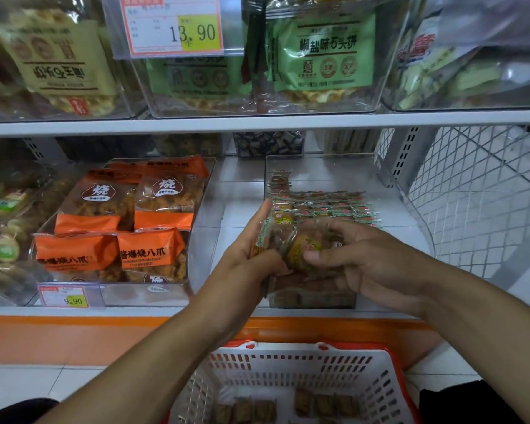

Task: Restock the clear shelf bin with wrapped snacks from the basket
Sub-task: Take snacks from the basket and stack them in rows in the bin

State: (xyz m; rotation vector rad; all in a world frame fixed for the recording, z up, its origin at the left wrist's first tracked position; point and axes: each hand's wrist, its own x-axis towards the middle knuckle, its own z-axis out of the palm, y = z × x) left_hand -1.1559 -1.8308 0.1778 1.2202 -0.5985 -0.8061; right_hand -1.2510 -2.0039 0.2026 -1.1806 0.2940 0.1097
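A clear shelf bin (328, 166) stands on the lower shelf, with rows of small green-and-red wrapped snacks (325, 203) lined up inside it. Over the bin's front, my left hand (251, 255) grips a stack of clear-wrapped snacks (291, 243). My right hand (358, 258) meets it from the right, thumb and fingers curled round the same stack. Below, a white basket with a red rim (288, 371) holds several more wrapped snacks (288, 408) on its bottom.
A clear bin of orange snack packs (120, 221) sits left of the target bin, with a 9.90 price tag (65, 296). The upper shelf (257, 122) carries bins of green and beige packs. A white wire mesh panel (478, 197) closes the right side.
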